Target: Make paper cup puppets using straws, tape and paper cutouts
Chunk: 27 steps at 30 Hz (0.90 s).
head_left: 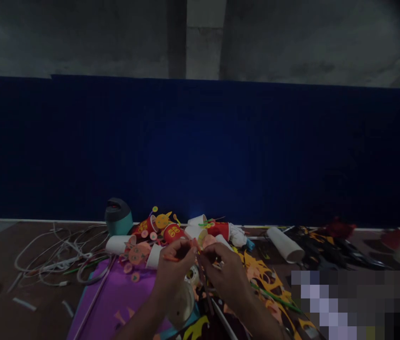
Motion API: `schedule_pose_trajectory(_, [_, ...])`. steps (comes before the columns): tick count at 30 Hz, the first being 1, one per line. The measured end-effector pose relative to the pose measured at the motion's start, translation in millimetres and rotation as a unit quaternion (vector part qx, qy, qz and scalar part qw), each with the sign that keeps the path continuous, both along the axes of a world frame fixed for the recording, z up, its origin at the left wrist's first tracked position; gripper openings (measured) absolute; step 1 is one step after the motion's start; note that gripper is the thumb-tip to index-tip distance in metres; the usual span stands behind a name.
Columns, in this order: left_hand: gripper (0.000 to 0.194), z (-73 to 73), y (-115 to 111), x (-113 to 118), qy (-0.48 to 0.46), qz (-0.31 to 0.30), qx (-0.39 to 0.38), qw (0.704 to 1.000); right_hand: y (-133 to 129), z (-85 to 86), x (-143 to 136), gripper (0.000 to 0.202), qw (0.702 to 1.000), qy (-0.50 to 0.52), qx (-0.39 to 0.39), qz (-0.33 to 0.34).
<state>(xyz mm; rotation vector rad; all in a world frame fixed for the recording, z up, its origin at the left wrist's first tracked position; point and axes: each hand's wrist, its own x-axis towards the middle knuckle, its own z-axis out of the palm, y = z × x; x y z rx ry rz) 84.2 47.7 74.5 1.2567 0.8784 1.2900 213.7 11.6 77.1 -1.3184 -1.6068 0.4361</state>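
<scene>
My left hand (176,265) is raised over the front middle of the table, its fingers pinched on a thin orange strip (170,258). Close to its fingertips, my right hand (229,273) is also closed, thumb and fingers pressed together. A dark brownish strip (205,285) hangs down between the hands, its top at the right fingertips; whether it joins the orange piece is unclear. Just behind the hands lie red paper cups (174,233), white paper cups (154,256) and an orange paper animal face (139,254). A roll of tape (182,304) stands below my left hand.
Purple sheets (125,295) lie at front left beside tangled white cables (53,264). A teal and grey device (118,218) stands behind. Yellow-orange paper scraps (265,274) spread rightward, near a white paper cylinder (285,245). A blue partition (200,151) borders the table's back.
</scene>
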Motion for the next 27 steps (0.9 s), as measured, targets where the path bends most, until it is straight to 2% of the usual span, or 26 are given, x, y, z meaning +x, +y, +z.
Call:
schedule_pose_trajectory(4, [0.010, -0.2, -1.6, 0.1, 0.009, 0.014, -0.001, 1.000, -1.5, -1.2, -0.2, 0.016, 1.000, -0.010, -0.005, -0.006])
schedule_pose_trajectory(11, [0.011, 2.2, -2.2, -2.5, 0.034, -0.017, -0.030, 0.999, 0.4, -5.2, 1.7, 0.017, 0.995, 0.060, -0.057, 0.059])
schedule_pose_trajectory(16, [0.012, -2.6, -0.5, 3.4, 0.030, -0.023, -0.009, 0.999, -2.5, -4.2, 0.8, 0.015, 0.999, -0.006, 0.041, -0.021])
schedule_pose_trajectory(18, [0.011, -4.2, -1.5, 5.2, 0.023, -0.029, -0.002, 0.999, -3.0, -2.4, 2.0, 0.014, 0.998, -0.031, 0.049, -0.039])
schedule_pose_trajectory(23, [0.010, -4.5, -5.4, 5.2, 0.006, 0.003, 0.002, 1.000, -1.5, 2.7, 7.3, 0.009, 0.998, -0.055, 0.000, 0.000])
schedule_pose_trajectory(27, [0.010, -4.9, -5.2, 5.9, 0.020, 0.016, 0.020, 0.999, -1.7, 2.3, 8.7, 0.009, 0.995, -0.081, 0.047, -0.027])
